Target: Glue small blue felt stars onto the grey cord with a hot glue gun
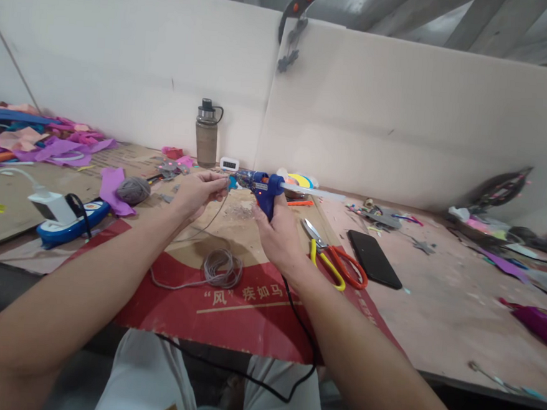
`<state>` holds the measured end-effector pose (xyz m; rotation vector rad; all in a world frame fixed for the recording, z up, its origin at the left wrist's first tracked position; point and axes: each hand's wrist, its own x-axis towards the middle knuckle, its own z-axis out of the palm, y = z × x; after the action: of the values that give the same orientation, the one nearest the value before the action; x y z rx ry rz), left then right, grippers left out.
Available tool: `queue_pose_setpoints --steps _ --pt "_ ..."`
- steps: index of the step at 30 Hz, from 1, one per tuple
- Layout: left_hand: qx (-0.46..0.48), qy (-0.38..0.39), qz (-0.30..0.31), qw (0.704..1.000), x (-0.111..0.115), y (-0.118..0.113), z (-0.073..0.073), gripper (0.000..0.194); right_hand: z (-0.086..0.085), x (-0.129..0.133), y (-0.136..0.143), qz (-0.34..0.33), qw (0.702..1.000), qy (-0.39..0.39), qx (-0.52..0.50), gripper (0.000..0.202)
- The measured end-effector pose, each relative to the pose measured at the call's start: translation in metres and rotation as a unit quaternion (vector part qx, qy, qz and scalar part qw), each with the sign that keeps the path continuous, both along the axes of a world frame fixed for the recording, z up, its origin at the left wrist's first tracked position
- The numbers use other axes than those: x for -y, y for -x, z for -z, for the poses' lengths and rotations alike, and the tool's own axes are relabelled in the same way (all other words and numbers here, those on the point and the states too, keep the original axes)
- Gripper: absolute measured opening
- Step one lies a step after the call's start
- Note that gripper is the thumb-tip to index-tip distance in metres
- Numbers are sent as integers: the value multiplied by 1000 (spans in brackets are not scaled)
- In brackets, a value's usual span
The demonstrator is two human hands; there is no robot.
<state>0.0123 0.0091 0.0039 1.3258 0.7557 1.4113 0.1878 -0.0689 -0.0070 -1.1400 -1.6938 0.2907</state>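
My right hand [278, 233] is wrapped round the handle of a blue hot glue gun [265, 195], with a pale glue stick [314, 191] poking out of its back end. The gun's nozzle points left, at a small blue piece [232, 182] pinched in the fingertips of my left hand [202, 194]. What kind of piece it is I cannot make out. A thin grey cord [216, 216] hangs down from beside it. Below, a loose coil of grey cord [223, 268] lies on the red and brown cardboard sheet [167, 319].
Scissors with red and yellow handles [337, 266] and a black phone [374, 259] lie to the right. A bottle [207, 135] and small white clock [229, 164] stand behind. On the left are grey yarn [133, 190], felt scraps [66, 150] and a blue power strip [73, 225].
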Motion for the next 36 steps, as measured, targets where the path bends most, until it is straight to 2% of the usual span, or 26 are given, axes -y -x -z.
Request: queue_pose_setpoints --steps 11,36 --pt "-8 -3 -3 1000 0 -1 0 27 -1 1 0 11 1000 2 10 40" --pt "4 -2 2 1000 0 -1 1 22 0 1 0 7 1000 -1 9 40"
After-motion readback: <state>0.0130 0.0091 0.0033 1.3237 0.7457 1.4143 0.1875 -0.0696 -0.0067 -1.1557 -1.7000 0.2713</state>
